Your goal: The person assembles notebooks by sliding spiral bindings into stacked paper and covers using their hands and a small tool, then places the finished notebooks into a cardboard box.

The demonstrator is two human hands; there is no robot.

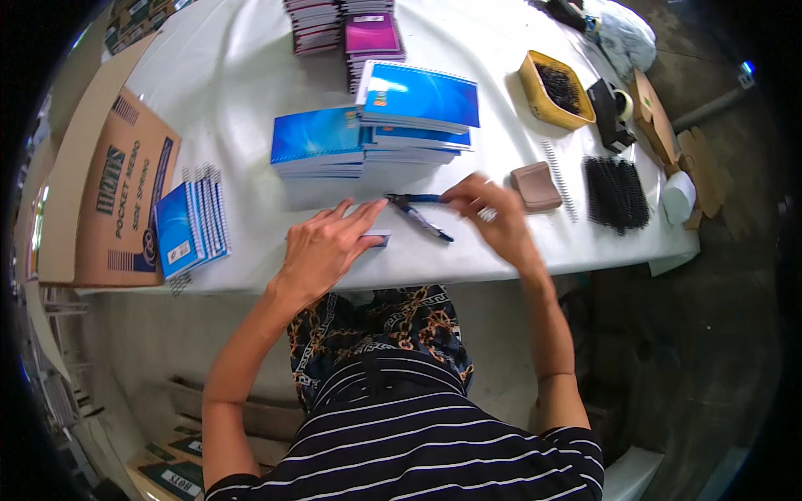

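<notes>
Striped sleeves frame the work: left hand (327,242) lies flat, fingers spread, pinning a small notebook (380,238) near the table (251,67) edge; right hand (493,219) pinches blue-handled pliers (418,212) just beside it (blurred). Likely crimping the spiral end; next calls for tips meeting wire.

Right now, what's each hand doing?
Left hand: flat, pressing a small notebook.
Right hand: closed on blue-handled pliers.

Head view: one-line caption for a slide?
Left hand presses a small notebook while right hand grips blue-handled pliers beside blue notebook stacks.
</notes>
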